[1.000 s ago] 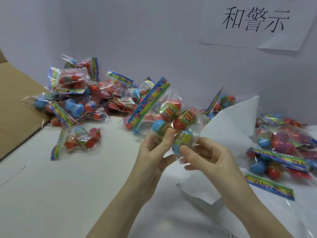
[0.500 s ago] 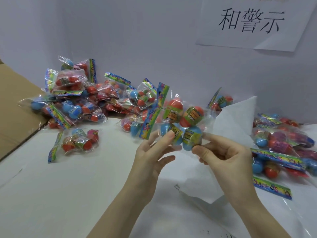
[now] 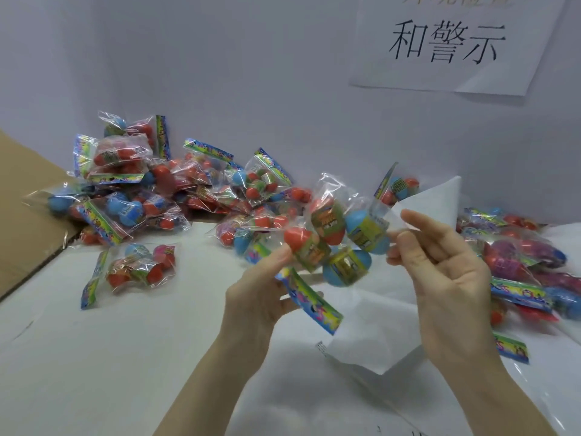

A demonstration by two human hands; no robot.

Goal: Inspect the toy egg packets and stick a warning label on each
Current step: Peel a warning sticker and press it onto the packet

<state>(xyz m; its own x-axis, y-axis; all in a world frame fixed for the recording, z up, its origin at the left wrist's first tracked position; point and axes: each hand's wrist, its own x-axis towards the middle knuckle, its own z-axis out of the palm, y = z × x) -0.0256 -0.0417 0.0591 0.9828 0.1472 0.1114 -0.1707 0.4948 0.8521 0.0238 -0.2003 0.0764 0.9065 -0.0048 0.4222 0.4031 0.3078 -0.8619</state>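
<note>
Together both hands, left hand [image 3: 261, 297] and right hand [image 3: 446, 265], pinch a clear plastic packet [image 3: 333, 234] of red and blue toy eggs above the white counter [image 3: 110, 357]

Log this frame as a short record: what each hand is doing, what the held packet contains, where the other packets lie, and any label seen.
left hand: grips the held packet near its header strip
right hand: pinches the packet's clear plastic edge
packet contents: red and blue toy eggs
back-left pile: many packets by the wall
right pile: more packets
lone packet: flat on the white table
warning label: none discernible on held packet
wall sign: printed characters
</note>
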